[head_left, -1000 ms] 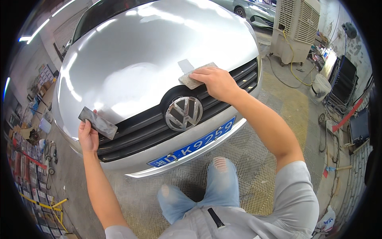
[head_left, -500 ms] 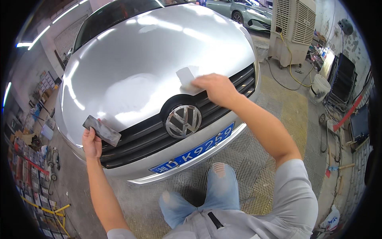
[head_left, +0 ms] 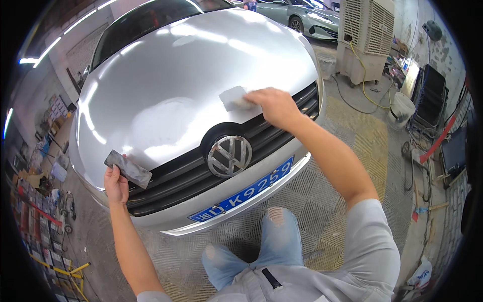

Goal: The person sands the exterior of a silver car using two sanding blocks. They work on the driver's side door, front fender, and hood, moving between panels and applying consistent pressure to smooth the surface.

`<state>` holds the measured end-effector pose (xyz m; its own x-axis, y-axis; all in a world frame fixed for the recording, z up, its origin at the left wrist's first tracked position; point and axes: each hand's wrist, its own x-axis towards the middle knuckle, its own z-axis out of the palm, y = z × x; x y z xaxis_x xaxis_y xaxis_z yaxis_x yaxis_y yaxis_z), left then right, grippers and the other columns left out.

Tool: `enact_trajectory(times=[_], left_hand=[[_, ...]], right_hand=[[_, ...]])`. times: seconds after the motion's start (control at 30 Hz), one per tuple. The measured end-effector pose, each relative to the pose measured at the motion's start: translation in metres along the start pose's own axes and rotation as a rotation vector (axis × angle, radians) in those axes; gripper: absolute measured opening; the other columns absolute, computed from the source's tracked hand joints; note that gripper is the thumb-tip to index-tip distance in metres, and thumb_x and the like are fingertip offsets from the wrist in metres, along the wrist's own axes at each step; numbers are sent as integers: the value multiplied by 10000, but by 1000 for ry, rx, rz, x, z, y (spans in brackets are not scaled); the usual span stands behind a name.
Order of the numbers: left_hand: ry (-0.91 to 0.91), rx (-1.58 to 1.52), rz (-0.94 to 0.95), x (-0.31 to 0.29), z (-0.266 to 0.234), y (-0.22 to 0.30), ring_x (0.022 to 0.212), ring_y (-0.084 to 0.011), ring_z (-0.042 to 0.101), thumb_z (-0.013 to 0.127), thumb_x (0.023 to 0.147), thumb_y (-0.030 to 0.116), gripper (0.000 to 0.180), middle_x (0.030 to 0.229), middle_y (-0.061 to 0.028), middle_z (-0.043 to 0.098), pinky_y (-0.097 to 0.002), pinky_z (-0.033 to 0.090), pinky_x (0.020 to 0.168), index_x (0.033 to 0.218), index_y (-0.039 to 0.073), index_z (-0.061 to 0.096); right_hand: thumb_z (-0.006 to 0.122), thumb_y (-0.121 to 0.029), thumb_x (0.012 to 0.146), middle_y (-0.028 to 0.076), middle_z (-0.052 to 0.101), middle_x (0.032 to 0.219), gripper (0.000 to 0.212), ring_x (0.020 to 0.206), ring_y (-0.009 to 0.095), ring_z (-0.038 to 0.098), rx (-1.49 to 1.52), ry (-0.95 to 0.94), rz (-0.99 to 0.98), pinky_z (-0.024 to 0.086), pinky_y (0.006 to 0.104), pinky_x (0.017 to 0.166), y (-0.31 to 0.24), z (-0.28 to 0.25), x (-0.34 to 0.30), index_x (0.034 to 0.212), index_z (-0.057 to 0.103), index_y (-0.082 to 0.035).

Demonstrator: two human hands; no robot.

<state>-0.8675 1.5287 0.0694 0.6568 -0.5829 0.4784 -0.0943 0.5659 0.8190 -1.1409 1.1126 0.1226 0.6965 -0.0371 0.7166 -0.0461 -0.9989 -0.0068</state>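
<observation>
A silver car's hood [head_left: 166, 75] fills the middle, with a dull pale patch [head_left: 173, 113] on it. My right hand [head_left: 276, 105] is closed on the edge of a flat, grey, rectangular spreader [head_left: 232, 96], which lies at the hood's front edge above the round emblem [head_left: 229, 156]. Its underside and exact contact are hidden. My left hand [head_left: 117, 183] grips a dark rectangular plate [head_left: 128, 169] smeared with grey, thumb on top. That plate is held tilted over the hood's front left corner, beside the black grille [head_left: 171, 178].
A blue number plate [head_left: 242, 190] and the bumper are close in front of my knees. Behind on the right stand a tall beige air cooler [head_left: 363, 45], a white bucket [head_left: 401, 109] and a yellow hose [head_left: 363, 70]. Shelves of goods line the left; another car [head_left: 312, 17] is parked behind.
My right hand and the spreader have shifted slightly and the spreader's angle has changed. My left hand keeps the plate in nearly the same place. The whole view has moved a little.
</observation>
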Motion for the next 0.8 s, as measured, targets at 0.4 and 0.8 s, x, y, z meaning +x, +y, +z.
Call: enact_trajectory(times=[0.4,0.8], left_hand=[[25,12,8,2,-1,-2,1129,-232,518,489,929,154,339,1249,-152,521,-373,419,971,1241,24,473],[128,25,18,2,16,3,1038,-188,555,505,929,157,268,1134,-108,586,-342,430,927,1143,-4,518]], right_hand=[[513,47,738,83,622,1096,407,1022,263,576,12,-108,0,474,350,867,-4,3,-17,1099,616,-110],[523,7,739,80,597,1135,370,1040,258,562,19,126,-48,464,357,873,-13,27,-20,1078,621,-105]])
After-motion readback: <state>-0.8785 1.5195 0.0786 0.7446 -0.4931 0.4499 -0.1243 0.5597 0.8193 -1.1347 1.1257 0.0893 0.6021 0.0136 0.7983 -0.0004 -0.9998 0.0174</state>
